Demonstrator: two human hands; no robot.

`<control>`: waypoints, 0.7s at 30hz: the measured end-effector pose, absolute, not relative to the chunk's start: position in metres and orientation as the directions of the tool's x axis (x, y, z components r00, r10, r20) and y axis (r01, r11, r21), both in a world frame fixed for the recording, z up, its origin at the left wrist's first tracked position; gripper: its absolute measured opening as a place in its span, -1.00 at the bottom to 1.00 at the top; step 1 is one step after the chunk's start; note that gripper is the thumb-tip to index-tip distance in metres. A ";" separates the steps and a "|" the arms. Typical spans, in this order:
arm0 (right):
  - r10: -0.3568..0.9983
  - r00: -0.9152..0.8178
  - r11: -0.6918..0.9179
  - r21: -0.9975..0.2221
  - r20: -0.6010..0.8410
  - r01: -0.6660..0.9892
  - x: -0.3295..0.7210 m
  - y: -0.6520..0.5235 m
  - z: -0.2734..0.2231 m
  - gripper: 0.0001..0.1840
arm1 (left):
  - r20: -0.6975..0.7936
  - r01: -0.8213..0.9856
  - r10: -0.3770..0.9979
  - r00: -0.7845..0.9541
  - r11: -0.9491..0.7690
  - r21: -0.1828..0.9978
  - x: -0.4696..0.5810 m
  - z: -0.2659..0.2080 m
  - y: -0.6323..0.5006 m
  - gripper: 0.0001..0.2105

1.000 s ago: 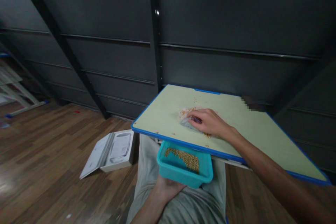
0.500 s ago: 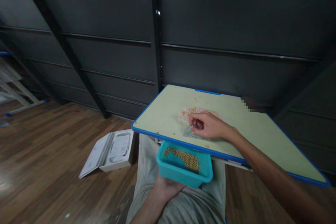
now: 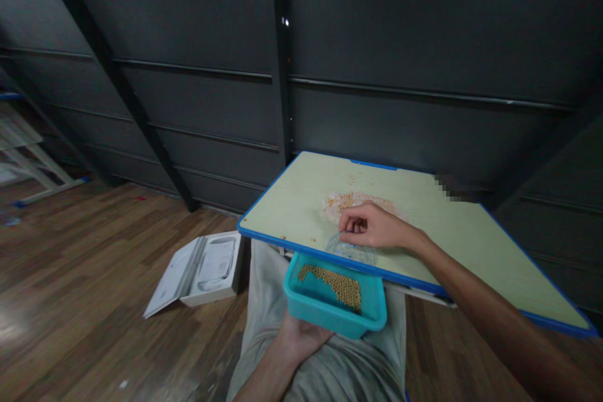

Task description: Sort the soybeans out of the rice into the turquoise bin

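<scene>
My left hand (image 3: 304, 336) is under a teal plastic tub (image 3: 325, 318), holding it against the table's near edge; its fingers are mostly hidden below. Round tan beans (image 3: 343, 289) lie in the tub, heaped toward its right side. Over the table, my right hand (image 3: 365, 224) is closed in a pinch on a clear plastic disc-like piece (image 3: 355, 252) with faint bluish marks. That piece rests at the table's near edge, just above the tub. Behind the hand, a patch of pale pinkish grains (image 3: 332, 204) with orange-yellow bits (image 3: 347, 200) spreads on the tabletop.
The pale yellow-green table (image 3: 292, 201) has a blue rim. A few stray bits (image 3: 313, 240) lie near its front edge. An open white box (image 3: 211, 270) sits on the wooden floor to the left. A dark panelled wall (image 3: 211, 12) stands behind the table.
My right hand's clear piece has come nearer to me and tilted to show more of its face at the table edge. The tub has shifted very slightly right.
</scene>
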State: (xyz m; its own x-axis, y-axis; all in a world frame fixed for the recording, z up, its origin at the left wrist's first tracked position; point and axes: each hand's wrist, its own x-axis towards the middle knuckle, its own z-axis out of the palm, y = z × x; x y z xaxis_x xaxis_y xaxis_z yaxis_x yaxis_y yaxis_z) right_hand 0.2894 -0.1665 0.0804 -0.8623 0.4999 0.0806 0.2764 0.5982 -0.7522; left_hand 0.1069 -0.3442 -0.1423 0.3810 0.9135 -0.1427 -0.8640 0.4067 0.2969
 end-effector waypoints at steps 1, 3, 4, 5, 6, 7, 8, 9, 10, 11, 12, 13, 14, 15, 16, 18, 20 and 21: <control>0.500 -0.861 0.608 -0.747 0.096 0.270 0.289 -0.167 0.080 -0.87 | -0.135 -0.866 0.917 0.376 0.400 0.301 0.108 -0.139 -0.344 -0.69; 0.508 -0.851 0.638 -0.722 0.134 0.267 0.288 -0.166 0.078 -0.89 | -0.125 -0.867 0.922 0.368 0.388 0.313 0.110 -0.132 -0.344 -0.72; 0.513 -0.844 0.660 -0.700 0.155 0.273 0.288 -0.165 0.077 -0.90 | -0.125 -0.866 0.922 0.366 0.386 0.317 0.110 -0.128 -0.344 -0.74; 0.517 -0.837 0.687 -0.670 0.180 0.280 0.288 -0.165 0.077 -0.91 | -0.128 -0.865 0.922 0.366 0.388 0.318 0.111 -0.125 -0.344 -0.74; 0.518 -0.830 0.718 -0.634 0.209 0.288 0.287 -0.164 0.077 -0.92 | -0.135 -0.865 0.921 0.366 0.390 0.315 0.111 -0.122 -0.344 -0.73; 0.514 -0.824 0.748 -0.595 0.239 0.294 0.287 -0.162 0.076 -0.93 | -0.141 -0.868 0.920 0.365 0.391 0.308 0.111 -0.120 -0.344 -0.70; 0.508 -0.818 0.775 -0.559 0.271 0.296 0.287 -0.161 0.076 -0.93 | -0.146 -0.874 0.922 0.358 0.386 0.296 0.110 -0.119 -0.344 -0.67; 0.501 -0.811 0.796 -0.528 0.302 0.295 0.286 -0.160 0.075 -0.92 | -0.149 -0.883 0.926 0.346 0.375 0.281 0.110 -0.119 -0.344 -0.63; 0.495 -0.805 0.811 -0.506 0.328 0.292 0.286 -0.159 0.074 -0.91 | -0.152 -0.894 0.931 0.333 0.363 0.263 0.109 -0.119 -0.344 -0.58; 0.489 -0.799 0.821 -0.494 0.349 0.287 0.285 -0.158 0.073 -0.90 | -0.154 -0.905 0.935 0.319 0.349 0.243 0.108 -0.119 -0.343 -0.54; 0.486 -0.795 0.826 -0.489 0.365 0.280 0.285 -0.158 0.072 -0.88 | -0.157 -0.916 0.940 0.304 0.333 0.224 0.108 -0.119 -0.343 -0.50; 0.482 -0.793 0.828 -0.490 0.372 0.273 0.285 -0.158 0.070 -0.86 | -0.163 -0.924 0.942 0.293 0.323 0.206 0.107 -0.120 -0.343 -0.48; 0.479 -0.794 0.828 -0.493 0.374 0.267 0.284 -0.158 0.069 -0.83 | -0.171 -0.930 0.943 0.284 0.315 0.191 0.107 -0.120 -0.343 -0.47; 0.476 -0.797 0.827 -0.499 0.372 0.260 0.284 -0.158 0.067 -0.80 | -0.178 -0.935 0.945 0.275 0.306 0.178 0.107 -0.121 -0.343 -0.46; 0.472 -0.802 0.824 -0.507 0.367 0.253 0.284 -0.158 0.066 -0.76 | -0.186 -0.940 0.946 0.266 0.297 0.168 0.108 -0.122 -0.342 -0.46; 0.464 -0.812 0.816 -0.526 0.353 0.237 0.284 -0.159 0.065 -0.69 | -0.206 -0.945 0.945 0.254 0.288 0.153 0.108 -0.123 -0.342 -0.47; 0.466 -0.814 0.806 -0.545 0.346 0.230 0.284 -0.160 0.065 -0.66 | -0.224 -0.948 0.944 0.244 0.280 0.150 0.108 -0.125 -0.341 -0.47; 0.473 -0.810 0.801 -0.552 0.346 0.232 0.285 -0.160 0.065 -0.66 | -0.228 -0.947 0.942 0.245 0.282 0.150 0.109 -0.126 -0.341 -0.47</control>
